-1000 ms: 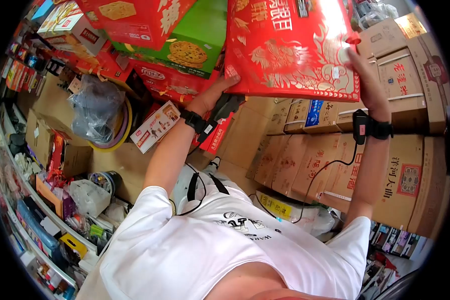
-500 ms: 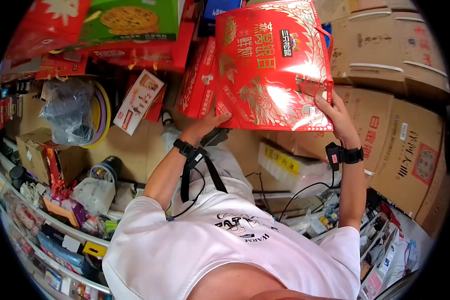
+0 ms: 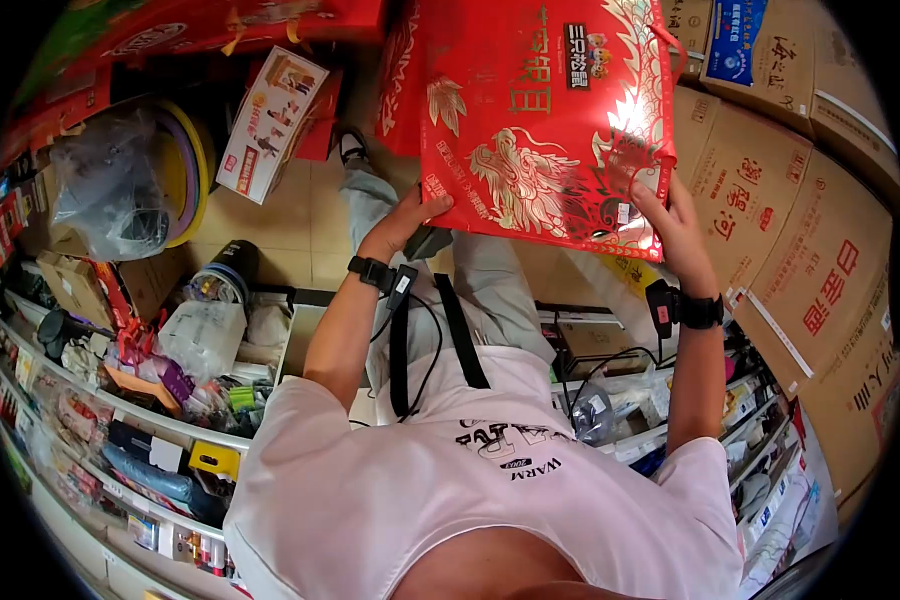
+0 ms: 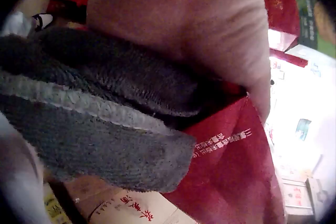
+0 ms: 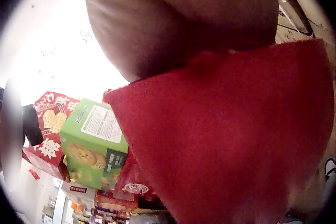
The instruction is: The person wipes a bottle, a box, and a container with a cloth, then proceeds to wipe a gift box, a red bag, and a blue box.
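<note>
A large red gift box or bag with gold dragon print is held up in front of the body in the head view. My left hand grips its near left corner, thumb on the printed face. At the near right corner my right hand grips the edge, thumb on top. A dark grey cloth hangs by the left hand in the left wrist view, beside the red side. The right wrist view shows the red surface below the hand; both hands' far fingers are hidden.
Brown cartons are stacked on the right. At left lie a white printed box, a plastic-wrapped bundle and a dark bin. Shelves of small goods curve along the lower left. A green box shows in the right wrist view.
The body and view have turned, so the stacked gift boxes shift out toward the upper left and more cartons show at right. Both hands keep their grip on the red package.
</note>
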Tool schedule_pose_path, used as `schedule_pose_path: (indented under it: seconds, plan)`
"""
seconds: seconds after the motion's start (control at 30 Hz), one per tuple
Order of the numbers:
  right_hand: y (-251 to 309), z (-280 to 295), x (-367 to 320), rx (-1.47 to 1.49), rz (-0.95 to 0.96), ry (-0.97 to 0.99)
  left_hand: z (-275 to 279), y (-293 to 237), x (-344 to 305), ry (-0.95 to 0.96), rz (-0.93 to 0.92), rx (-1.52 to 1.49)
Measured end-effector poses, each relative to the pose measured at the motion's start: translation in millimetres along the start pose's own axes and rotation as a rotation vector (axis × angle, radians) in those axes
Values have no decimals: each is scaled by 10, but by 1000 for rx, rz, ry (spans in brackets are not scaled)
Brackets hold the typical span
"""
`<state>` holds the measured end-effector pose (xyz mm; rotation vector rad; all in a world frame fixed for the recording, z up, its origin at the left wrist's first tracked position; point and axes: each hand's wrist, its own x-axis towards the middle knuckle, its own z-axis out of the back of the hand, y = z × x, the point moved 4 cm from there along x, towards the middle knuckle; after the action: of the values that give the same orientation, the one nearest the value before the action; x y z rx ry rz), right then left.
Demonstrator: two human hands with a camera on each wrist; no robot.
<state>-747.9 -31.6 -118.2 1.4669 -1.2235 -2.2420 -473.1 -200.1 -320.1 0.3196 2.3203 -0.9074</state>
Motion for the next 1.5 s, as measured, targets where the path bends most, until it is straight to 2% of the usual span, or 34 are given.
schedule_pose_path:
  seconds: [0.1, 0.2, 0.37, 0.5, 0.6, 0.67, 0.73, 0.77, 0.8, 0.83, 0.9, 0.93, 1.0, 1.03, 1.07, 1.13, 1.2, 1.27, 1.4, 1.47, 1.5]
  plan:
    - [-71, -89, -35, -58, 14, -54, 99, 178, 69, -28, 41, -144]
    - [-86, -259, -114, -101, 3, -105, 206, 321, 155, -87, -34, -224]
    - [-291, -434, -230, -71, 35, -176, 293, 362, 260, -52, -63, -224]
    - [-190, -462, -313, -85, 48, -221, 374, 567, 462, -32, -49, -227]
    - [12, -442, -340, -173, 85, -248, 237, 428, 578, 79, -92, -265]
    - [110, -431, -296, -220, 131, -265, 194, 253, 625, 89, -119, -223]
    - [193, -474, -218, -176, 81, -271, 195, 198, 725, 81, -145, -183]
    - [248, -514, -155, -124, 3, -252, 224, 186, 804, 49, -225, -130]
    - [271, -545, -51, -127, 11, -245, 271, 177, 854, 14, -306, -72]
    - [292, -578, 55, -205, 83, -245, 255, 115, 789, 5, -311, -72]
    - [211, -641, 141, -345, 198, -240, 270, 16, 597, -258, -111, 437]
    - [144, -720, 160, -314, 298, -223, 327, 73, 604, -276, -109, 436]
    - [79, -907, 150, -706, 494, -277, 333, 227, 606, -247, -257, 860]
    - [99, -1078, 127, -759, 583, -291, 237, -25, 472, -157, -156, 1007]
    - [-8, -1172, 113, -665, 502, -322, 223, -40, 476, -165, -152, 1018]
    - [-13, -1272, 62, -721, 485, -367, 119, -73, 436, -120, -340, 979]
    - [37, -1292, 66, -709, 487, -356, 71, -121, 369, -156, -305, 1012]
    - [132, -1266, 50, -687, 494, -367, -19, -356, 221, -160, -193, 1023]
    - [204, -1110, 61, -473, 474, -311, -208, -695, -47, -196, -214, 959]
    - [64, -971, 161, -147, 474, -327, -301, -961, -200, -328, -397, 885]
    - [-125, -875, 301, -39, 393, -302, -357, -1116, -295, -441, -465, 923]
